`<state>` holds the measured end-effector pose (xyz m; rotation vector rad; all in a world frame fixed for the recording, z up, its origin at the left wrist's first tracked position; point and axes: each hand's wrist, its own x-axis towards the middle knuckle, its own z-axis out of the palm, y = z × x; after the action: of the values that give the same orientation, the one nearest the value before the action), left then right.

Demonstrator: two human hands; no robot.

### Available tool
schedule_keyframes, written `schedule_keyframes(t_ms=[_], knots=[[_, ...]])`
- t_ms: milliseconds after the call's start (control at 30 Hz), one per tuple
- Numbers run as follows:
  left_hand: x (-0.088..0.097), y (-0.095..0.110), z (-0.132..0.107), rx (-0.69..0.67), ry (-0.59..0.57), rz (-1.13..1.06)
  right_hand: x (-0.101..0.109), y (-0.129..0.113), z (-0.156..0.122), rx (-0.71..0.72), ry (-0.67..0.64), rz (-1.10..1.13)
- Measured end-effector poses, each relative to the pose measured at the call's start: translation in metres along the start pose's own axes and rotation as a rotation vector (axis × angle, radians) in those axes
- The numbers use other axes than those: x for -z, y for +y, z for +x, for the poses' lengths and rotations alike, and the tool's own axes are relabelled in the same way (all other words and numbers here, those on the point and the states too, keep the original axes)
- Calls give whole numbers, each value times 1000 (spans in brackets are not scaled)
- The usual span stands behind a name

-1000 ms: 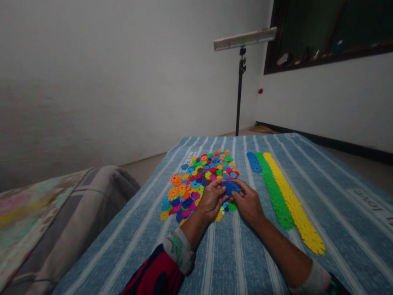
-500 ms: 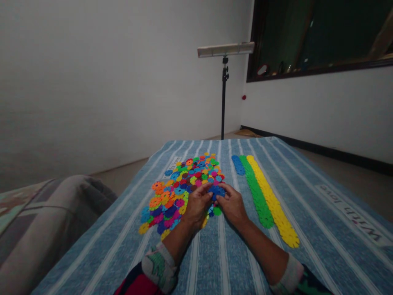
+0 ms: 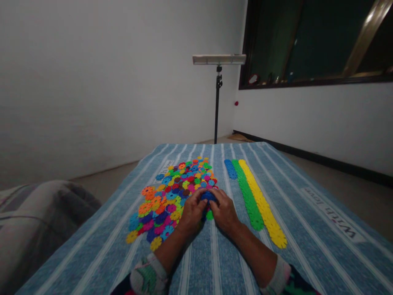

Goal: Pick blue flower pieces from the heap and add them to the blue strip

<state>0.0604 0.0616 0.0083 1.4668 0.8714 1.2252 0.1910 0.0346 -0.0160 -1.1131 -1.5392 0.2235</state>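
Between both hands I hold blue notched discs (image 3: 208, 196), at the near right edge of a loose pile. My left hand (image 3: 194, 211) grips them from the left, its thumb in front. From the right, my right hand (image 3: 225, 209) closes its fingers and thumb on the same blue discs. How many discs are held is hidden by the fingers. Left of and beyond my hands spreads a pile of multicoloured snowflake discs (image 3: 172, 196). To the right lie a short blue strip (image 3: 231, 169), a long green strip (image 3: 249, 196) and a longer yellow strip (image 3: 264, 205) of joined discs.
The discs lie on a blue striped cloth (image 3: 307, 229) covering the table. A grey draped shape (image 3: 52, 221) stands at the left. Beyond the far edge is a black stand (image 3: 216, 110) with a flat bar on top. A dark window (image 3: 316, 41) fills the upper right.
My fingers have closed further around the blue discs, the hands now nearer each other. The whole view has shifted slightly, so the cloth and strips appear further left.
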Motion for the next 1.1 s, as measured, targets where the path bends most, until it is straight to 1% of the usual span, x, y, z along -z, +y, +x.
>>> schedule_keyframes(t_ms=[133,267,367,467,533,633,767,800,867,967,1100], knots=[[0,-8,0,-109,-30,58,-1,-1,-2,40,-17,-51],[1,-11,-1,-181,-67,124,5,-4,0,33,-98,-68],[-1,-12,-3,-219,-105,188,16,-6,4,3,-158,-65],[-5,-15,-8,-240,-114,260,34,-6,10,-43,-202,-113],[-9,-18,-11,-251,-110,323,46,-5,13,-66,-223,-192],[-11,-19,-15,-269,-88,413,64,-4,16,-128,-294,-395],[-11,-16,-16,-313,-106,504,78,-5,18,-261,-529,-686],[-11,-15,-16,-329,-113,523,79,-6,18,-280,-586,-735],[-11,-14,-16,-366,-121,548,80,-10,20,-286,-655,-804],[-12,-15,-17,-416,-126,564,76,-17,22,-252,-694,-875],[-12,-15,-17,-445,-132,585,71,-23,26,-217,-773,-942]])
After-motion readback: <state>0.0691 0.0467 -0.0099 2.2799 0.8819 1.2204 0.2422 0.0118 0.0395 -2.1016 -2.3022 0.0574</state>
